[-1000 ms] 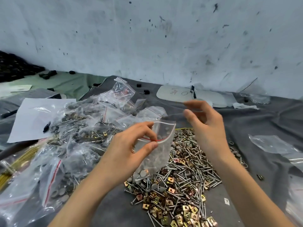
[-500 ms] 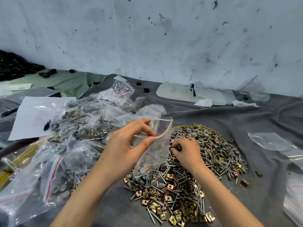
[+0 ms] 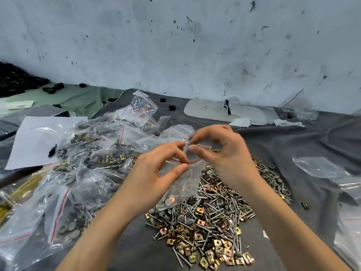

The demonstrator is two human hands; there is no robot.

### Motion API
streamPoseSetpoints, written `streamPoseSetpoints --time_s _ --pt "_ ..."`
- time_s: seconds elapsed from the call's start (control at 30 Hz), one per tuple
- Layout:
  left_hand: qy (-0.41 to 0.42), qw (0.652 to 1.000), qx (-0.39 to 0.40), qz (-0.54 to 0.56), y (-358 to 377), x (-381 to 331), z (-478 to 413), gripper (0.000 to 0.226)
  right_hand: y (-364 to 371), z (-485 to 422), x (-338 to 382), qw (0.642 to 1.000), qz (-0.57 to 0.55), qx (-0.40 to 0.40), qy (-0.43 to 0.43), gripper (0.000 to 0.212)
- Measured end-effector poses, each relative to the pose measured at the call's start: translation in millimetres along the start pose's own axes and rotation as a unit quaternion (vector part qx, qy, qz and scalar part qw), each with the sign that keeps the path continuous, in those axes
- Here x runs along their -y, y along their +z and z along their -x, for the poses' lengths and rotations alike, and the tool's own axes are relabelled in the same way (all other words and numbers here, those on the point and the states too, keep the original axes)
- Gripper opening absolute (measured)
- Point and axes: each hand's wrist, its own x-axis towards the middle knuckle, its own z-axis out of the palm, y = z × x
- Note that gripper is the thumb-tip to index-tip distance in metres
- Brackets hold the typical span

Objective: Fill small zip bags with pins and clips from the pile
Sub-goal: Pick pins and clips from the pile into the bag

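A small clear zip bag [image 3: 187, 180] with a red seal line hangs above the pile of pins and clips [image 3: 218, 216]; a few grey discs lie at its bottom. My left hand [image 3: 156, 173] pinches the bag's mouth between thumb and forefinger. My right hand [image 3: 220, 153] is at the bag's top edge, thumb and forefinger pinched together there; what they pinch is too blurred to tell. The pile of steel pins, brass square clips and grey discs spreads over the grey cloth beneath both hands.
A heap of filled zip bags [image 3: 78, 173] covers the left side, with white paper [image 3: 37, 137] behind it. Empty clear bags [image 3: 322, 169] lie at the right. A white oval board [image 3: 224, 112] sits near the marked wall. Yellow wire [image 3: 21, 190] shows at far left.
My right hand has risen from the pile to the mouth of the bag. My left hand keeps holding the bag in about the same place.
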Motion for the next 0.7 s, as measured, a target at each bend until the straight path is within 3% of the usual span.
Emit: streamPoseSetpoints --time_s 0.07,0.17,0.23,0.33,0.5,0.7 --pt "-0.002 1.0 -0.006 0.013 -1.9 3.0 0.8 0.012 -2.4 2.4 -8.4 1.0 0.004 -0.023 0.007 0.006" --pt "-0.01 0.999 -0.022 0.029 -4.9 7.9 5.5 0.01 -12.8 9.1 -36.2 0.987 -0.002 -0.127 0.103 0.002" --pt "-0.011 0.999 -0.03 0.031 -5.8 10.4 8.5 0.008 -14.0 22.1 -61.6 0.974 0.103 -0.038 0.198 0.002" --pt "-0.013 0.999 -0.036 0.03 -6.5 11.2 10.2 0.011 0.4 56.0 -92.0 0.918 0.221 0.138 0.299 0.004" --pt "-0.019 0.999 -0.035 0.027 -1.0 6.8 6.9 0.01 19.2 78.8 -99.7 0.891 0.326 0.114 0.294 0.01" --pt "-0.024 0.999 -0.028 0.025 2.2 -0.6 6.3 0.02 12.5 83.3 -96.4 0.93 0.236 0.082 0.269 0.009"
